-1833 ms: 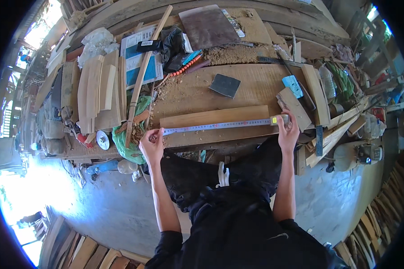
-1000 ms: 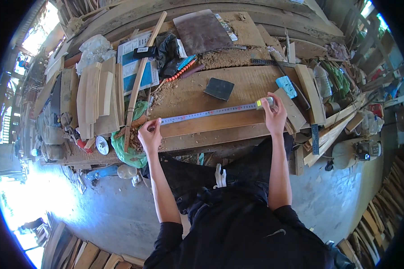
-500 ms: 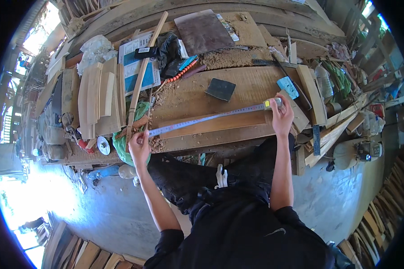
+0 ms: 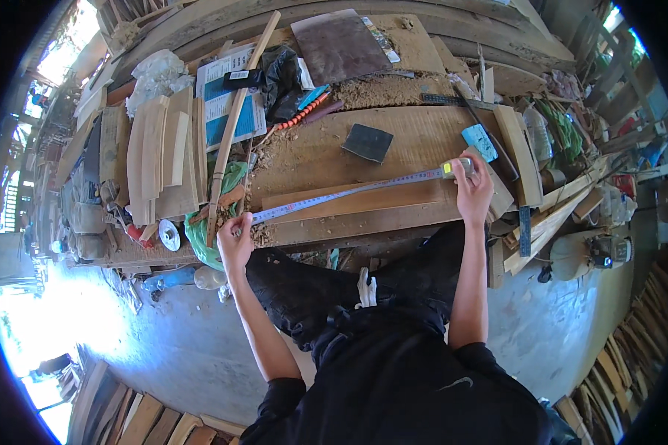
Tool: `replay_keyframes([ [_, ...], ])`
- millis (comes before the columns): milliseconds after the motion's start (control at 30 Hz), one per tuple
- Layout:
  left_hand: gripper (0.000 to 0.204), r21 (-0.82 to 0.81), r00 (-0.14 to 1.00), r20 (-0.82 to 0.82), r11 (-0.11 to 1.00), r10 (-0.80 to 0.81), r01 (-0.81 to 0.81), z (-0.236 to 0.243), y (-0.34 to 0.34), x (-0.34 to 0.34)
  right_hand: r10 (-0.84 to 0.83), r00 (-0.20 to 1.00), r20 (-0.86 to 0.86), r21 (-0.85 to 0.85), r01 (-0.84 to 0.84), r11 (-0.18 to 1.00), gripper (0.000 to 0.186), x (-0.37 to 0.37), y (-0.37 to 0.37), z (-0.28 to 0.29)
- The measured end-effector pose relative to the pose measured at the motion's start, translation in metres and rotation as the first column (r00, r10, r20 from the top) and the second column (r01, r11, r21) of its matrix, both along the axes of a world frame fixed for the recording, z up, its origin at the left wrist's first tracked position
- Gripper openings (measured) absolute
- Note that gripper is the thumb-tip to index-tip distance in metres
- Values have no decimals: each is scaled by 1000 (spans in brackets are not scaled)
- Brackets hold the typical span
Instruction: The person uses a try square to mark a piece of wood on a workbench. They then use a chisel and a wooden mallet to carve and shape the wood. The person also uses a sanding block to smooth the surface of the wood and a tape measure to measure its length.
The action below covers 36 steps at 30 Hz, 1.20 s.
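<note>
A tape measure [image 4: 349,197] is drawn out between my hands, its blade slanting up toward the right. The free end of the blade is pinched in my left hand [image 4: 235,241], near the bench's front edge. Closed around the yellow-marked case is my right hand [image 4: 473,190], which sits farther back and hides part of it. Beneath the blade lies a long thin strip of wood [image 4: 378,202] on the workbench board [image 4: 304,157]. Behind the blade, a dark rectangular block [image 4: 367,143] rests on the board, apart from both hands.
Curved wooden pieces [image 4: 154,152] stand at the left, beside a green plastic bag [image 4: 200,236] and a round metal disc [image 4: 169,237]. A long wooden stick [image 4: 234,122] leans at the back left. To the right are a light blue block [image 4: 479,141] and an upright plank [image 4: 519,156].
Both hands have shifted slightly to the right with the tape measure still stretched between them. My view has moved a little as well.
</note>
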<state>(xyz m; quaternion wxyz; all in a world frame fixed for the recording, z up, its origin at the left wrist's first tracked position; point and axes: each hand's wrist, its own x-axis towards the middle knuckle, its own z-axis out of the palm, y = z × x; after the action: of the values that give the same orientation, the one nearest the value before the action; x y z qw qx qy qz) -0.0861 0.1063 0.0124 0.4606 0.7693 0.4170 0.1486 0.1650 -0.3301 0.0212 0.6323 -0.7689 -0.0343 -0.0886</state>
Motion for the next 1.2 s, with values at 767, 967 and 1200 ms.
replay_keyframes([
  [767,45,221,970,-213,961,-119,166,12,-8,66,-70,975,-209,-2,71,998,42,-49,-14,5],
  [967,41,407,966,-206,884,-157,231,-11,6,70,-94,975,-201,41,104,994,42,-53,-6,-4],
  [1200,37,475,978,-162,858,-135,197,-13,-5,58,-55,981,-187,51,65,997,43,-46,-1,-4],
])
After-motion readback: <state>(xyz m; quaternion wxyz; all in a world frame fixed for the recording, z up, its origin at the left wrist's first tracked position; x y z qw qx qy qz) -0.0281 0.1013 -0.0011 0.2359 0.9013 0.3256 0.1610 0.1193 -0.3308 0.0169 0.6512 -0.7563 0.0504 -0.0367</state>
